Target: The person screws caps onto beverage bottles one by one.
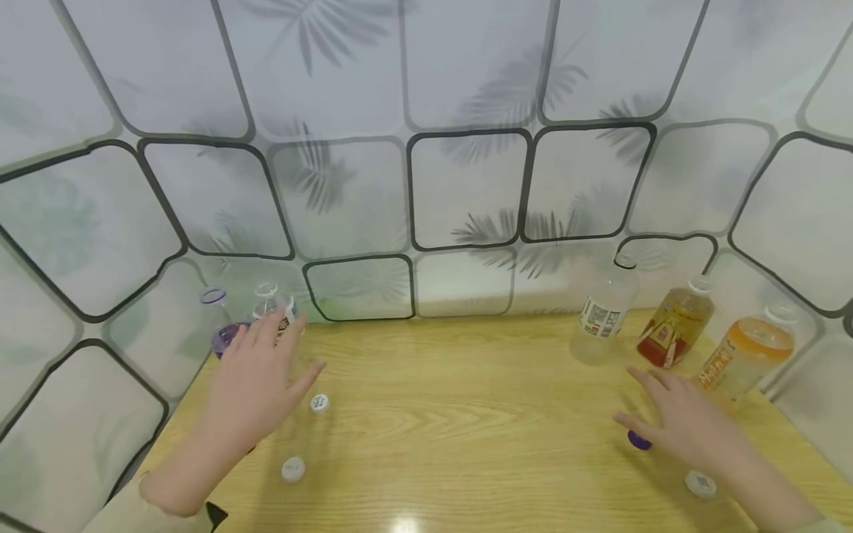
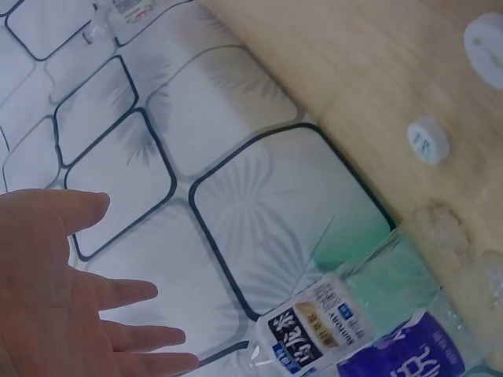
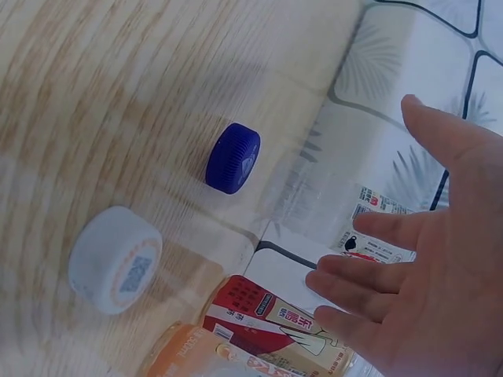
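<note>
My left hand (image 1: 256, 381), fingers spread, hovers over the table's left side and holds nothing. Behind it stand a purple-labelled bottle (image 1: 226, 339) and a clear bottle (image 1: 266, 292), both partly hidden by the fingers. A small white cap (image 2: 428, 141) and a larger white cap (image 1: 293, 469) lie right of that hand. On the other side, my right hand (image 1: 689, 418) is spread above the table, also holding nothing. Near it lie a dark blue cap (image 3: 233, 159) and a white cap (image 3: 116, 261). Beyond it are a clear bottle (image 1: 603, 318), a red-labelled amber bottle (image 1: 676, 323) and an orange-labelled bottle (image 1: 749, 352).
A light wood-grain table (image 1: 433, 414) spans the space between the hands. Walls (image 1: 466, 185) with a stone-outline and leaf pattern close in at the back and both sides. Behind the left wrist, a dark edge of something (image 1: 250, 449) barely shows.
</note>
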The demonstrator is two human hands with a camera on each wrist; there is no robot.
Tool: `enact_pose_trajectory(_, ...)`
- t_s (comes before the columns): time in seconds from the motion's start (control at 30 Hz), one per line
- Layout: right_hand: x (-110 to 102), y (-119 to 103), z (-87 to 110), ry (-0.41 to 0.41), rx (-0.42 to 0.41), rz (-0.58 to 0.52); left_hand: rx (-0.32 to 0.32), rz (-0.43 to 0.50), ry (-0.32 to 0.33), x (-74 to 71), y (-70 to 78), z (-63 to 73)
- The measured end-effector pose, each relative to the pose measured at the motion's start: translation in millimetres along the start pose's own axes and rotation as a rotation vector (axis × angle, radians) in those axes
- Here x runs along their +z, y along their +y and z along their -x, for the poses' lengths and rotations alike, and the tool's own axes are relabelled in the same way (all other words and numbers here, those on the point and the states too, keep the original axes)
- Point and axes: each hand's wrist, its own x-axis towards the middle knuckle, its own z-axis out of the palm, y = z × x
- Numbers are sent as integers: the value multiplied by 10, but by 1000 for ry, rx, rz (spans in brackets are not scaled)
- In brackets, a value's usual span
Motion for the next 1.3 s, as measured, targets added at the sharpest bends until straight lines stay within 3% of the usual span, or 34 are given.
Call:
enact_pose_trajectory(0.2, -6, 10, -9, -14, 12, -1, 10, 8, 54, -154, -118, -111)
enact_pose_trajectory(0.57, 40, 48, -7, -42, 34, 4, -38, 97, 149, -344, -360, -249)
enact_pose_trajectory(0.97, 80, 77, 12, -99, 61, -52, -167, 82, 66, -291, -641, -325)
enact_pose_trajectory(1.17, 132, 90, 29, -122, 35, -50, -305, 100, -12, -241, -828, -343)
enact_pose_trajectory(1.3, 166, 103, 23, -152, 31, -51, -380, 121, 4, -197, -937, -335)
